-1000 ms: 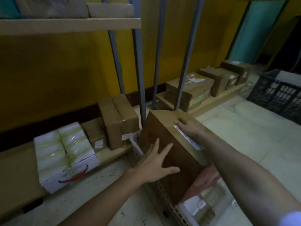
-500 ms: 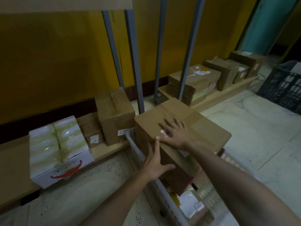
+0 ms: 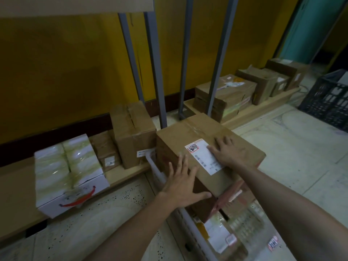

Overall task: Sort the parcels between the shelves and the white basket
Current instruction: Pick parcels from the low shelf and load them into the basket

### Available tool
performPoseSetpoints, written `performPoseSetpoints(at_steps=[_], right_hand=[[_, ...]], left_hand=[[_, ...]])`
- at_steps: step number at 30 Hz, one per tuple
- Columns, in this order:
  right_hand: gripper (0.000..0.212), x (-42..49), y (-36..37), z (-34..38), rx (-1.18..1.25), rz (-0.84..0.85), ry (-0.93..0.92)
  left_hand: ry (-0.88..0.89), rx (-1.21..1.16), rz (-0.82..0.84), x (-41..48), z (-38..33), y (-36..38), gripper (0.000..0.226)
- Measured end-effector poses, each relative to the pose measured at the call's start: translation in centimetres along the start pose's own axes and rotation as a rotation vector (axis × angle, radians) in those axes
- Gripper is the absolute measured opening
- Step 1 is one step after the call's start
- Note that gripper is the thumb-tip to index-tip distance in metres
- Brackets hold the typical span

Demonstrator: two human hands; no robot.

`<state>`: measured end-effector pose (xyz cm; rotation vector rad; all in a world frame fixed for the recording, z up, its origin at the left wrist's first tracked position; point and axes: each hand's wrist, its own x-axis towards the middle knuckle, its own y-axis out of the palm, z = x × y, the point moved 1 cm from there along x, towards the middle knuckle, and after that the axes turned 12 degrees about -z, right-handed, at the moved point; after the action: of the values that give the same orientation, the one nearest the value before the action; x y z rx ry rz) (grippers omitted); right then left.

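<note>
Brown parcel (image 3: pixel 188 132) sits atop white basket (image 3: pixel 155 169), label (image 3: pixel 204 157) up; left hand (image 3: pixel 181 187) spread on its side, right hand (image 3: pixel 228 153) flat on top, probably steadying it for reading.

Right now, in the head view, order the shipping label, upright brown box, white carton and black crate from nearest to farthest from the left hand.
1. shipping label, on the parcel's top, just right of the left hand.
2. upright brown box, ahead-left on the low shelf.
3. white carton, farther left on that shelf.
4. black crate, far right.
</note>
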<state>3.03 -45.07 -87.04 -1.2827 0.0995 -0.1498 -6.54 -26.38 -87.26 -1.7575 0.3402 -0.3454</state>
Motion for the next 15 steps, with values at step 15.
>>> performPoseSetpoints(at_steps=[15], right_hand=[[0.043,-7.2,-1.5,24.0,0.228,-0.346,-0.685]], left_hand=[[-0.396,-0.129,-0.321,-14.5,20.4,-8.7,0.052]])
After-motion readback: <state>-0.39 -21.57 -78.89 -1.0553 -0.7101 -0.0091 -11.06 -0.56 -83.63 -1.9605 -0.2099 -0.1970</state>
